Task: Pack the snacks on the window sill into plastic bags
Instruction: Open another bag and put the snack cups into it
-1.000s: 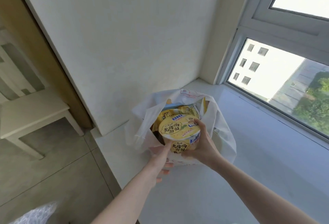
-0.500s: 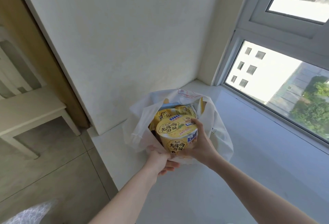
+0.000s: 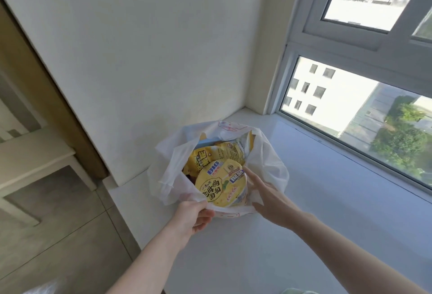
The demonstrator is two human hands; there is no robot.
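Observation:
A white plastic bag (image 3: 268, 165) stands open on the white window sill (image 3: 327, 200) near the corner of the wall. Inside it a yellow instant noodle cup (image 3: 219, 185) lies tilted with its lid facing me, on top of yellow snack packets (image 3: 205, 156) and a light blue box. My left hand (image 3: 194, 216) pinches the bag's near rim. My right hand (image 3: 268, 195) hovers at the cup's right side with fingers spread, its fingertips at the cup's edge and nothing in its grasp.
The window (image 3: 362, 118) runs along the sill's right side. A white wall (image 3: 152, 60) rises behind the bag. To the left the sill ends at a drop to the tiled floor (image 3: 58, 235), where a pale table (image 3: 35, 160) stands.
The noodle cup went from my right hand's grip above the bag down into the bag. My right hand let go and opened. My left hand shifted from under the cup to the bag's rim.

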